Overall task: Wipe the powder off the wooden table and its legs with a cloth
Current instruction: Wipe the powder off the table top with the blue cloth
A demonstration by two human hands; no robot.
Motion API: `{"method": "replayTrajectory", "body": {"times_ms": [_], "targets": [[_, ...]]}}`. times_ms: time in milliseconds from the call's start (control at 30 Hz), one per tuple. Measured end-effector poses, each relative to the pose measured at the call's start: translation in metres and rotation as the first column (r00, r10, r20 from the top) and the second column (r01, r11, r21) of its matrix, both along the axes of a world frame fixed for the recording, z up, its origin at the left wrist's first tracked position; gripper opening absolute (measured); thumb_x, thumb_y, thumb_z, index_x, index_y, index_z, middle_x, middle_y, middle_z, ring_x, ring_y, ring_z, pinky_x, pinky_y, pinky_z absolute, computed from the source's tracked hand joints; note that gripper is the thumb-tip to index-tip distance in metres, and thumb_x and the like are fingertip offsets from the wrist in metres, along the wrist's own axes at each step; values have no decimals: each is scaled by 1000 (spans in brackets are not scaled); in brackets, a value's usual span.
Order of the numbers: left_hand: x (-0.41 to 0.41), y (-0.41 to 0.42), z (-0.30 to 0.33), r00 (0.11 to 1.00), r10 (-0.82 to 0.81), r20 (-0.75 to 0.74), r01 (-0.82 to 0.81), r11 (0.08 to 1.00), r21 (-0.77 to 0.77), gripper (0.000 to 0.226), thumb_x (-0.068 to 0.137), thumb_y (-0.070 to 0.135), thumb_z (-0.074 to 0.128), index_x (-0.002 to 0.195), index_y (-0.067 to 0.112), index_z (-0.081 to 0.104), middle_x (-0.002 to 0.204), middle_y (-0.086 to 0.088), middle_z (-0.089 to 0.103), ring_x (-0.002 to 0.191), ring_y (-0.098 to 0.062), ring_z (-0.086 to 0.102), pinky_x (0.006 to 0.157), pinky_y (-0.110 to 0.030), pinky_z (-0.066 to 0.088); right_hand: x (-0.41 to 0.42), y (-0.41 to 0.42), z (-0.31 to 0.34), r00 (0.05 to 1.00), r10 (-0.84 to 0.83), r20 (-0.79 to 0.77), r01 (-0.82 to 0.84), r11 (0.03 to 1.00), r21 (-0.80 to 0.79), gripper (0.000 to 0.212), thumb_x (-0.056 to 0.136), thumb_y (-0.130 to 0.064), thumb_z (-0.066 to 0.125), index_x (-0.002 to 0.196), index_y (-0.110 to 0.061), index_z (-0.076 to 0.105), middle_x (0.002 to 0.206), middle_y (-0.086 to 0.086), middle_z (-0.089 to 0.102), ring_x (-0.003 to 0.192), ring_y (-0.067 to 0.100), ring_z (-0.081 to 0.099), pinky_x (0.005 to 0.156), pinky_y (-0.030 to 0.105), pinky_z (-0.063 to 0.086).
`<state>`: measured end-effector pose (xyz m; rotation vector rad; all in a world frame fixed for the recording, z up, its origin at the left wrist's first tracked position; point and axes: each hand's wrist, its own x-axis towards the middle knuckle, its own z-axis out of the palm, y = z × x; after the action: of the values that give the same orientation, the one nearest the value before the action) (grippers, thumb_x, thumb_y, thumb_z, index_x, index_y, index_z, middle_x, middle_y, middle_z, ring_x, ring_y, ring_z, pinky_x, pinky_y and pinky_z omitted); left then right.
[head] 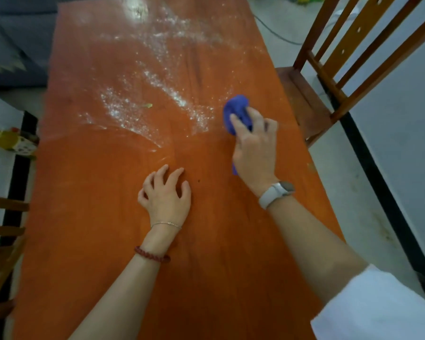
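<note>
A long orange-brown wooden table (108,241) fills the view. White powder (138,106) is scattered over its middle and far half, with a curved edge where the near part looks bare. My right hand (254,148) presses a bunched blue cloth (237,110) onto the tabletop near the right edge, just right of the powder. My left hand (166,192) rests on the bare wood in the middle, fingers spread and curled, holding nothing. The table legs are out of sight.
A wooden chair (329,69) stands close to the table's right edge. Another chair's rails (3,229) show at the lower left. A small green scrap (148,105) lies in the powder. A yellow packet (12,141) lies left of the table. A cable (275,33) crosses the floor.
</note>
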<state>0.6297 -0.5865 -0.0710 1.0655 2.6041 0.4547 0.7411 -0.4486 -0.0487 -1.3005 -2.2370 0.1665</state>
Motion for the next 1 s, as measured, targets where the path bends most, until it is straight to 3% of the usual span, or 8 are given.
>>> {"method": "replayTrajectory", "body": {"times_ms": [133,233,367,533,633,733,867,1000], "targets": [[-40,-17,3,978,204,-30,-204,979,1,43,89,27,46,132,24,42,146,-1,32,136,-23,21,108,-49,15,-70,-36,-12,929,370,11,-370,929,-24,44,76,-6,42,113,-16,64,123,13,58,97,31,35,72,42,49],[-70,-37,-1,947,317,-59,-321,944,-80,49,90,31,44,137,23,34,151,-3,23,139,-24,14,109,-51,12,-104,-60,-21,853,520,47,-517,854,-56,44,69,-3,56,110,-17,66,120,13,60,96,38,46,67,41,49],[-77,-47,-10,949,294,-110,-304,948,-91,49,91,38,41,139,28,32,152,1,21,140,-22,13,109,-51,10,-132,-74,-32,761,619,195,-610,784,-111,45,75,-7,59,118,-22,61,128,12,56,103,39,52,73,43,46],[-75,-44,-10,946,307,-102,-318,941,-113,49,92,36,38,140,28,30,153,1,17,141,-23,9,110,-53,7,-136,-45,-26,855,449,259,-407,891,-200,51,92,-9,35,140,-25,34,149,9,27,124,38,30,92,44,34],[-72,-33,-1,947,306,-93,-316,940,-126,48,91,26,42,138,26,34,154,-1,15,140,-27,8,110,-54,8,-116,-11,-26,933,256,253,-205,956,-210,52,90,-9,36,140,-26,34,150,8,26,124,37,30,96,43,33],[-49,-8,8,975,205,-83,-210,975,-67,48,87,19,46,134,28,39,153,-1,17,139,-27,10,109,-51,11,-73,23,-28,956,75,282,-18,980,-200,51,90,-10,36,139,-25,35,150,8,26,124,38,30,95,44,33],[9,21,13,998,-47,-46,44,998,-49,49,90,29,44,137,32,34,153,0,15,139,-25,9,109,-50,12,12,74,-23,924,-190,331,254,954,-161,50,89,-9,37,137,-22,39,148,11,25,121,42,30,94,46,33],[60,30,14,979,-204,-7,203,976,-76,50,92,36,40,139,34,28,154,2,10,141,-24,3,111,-51,7,116,98,-20,838,-416,353,511,824,-243,38,86,-9,44,122,-14,54,140,18,32,118,43,33,95,44,29]]}}
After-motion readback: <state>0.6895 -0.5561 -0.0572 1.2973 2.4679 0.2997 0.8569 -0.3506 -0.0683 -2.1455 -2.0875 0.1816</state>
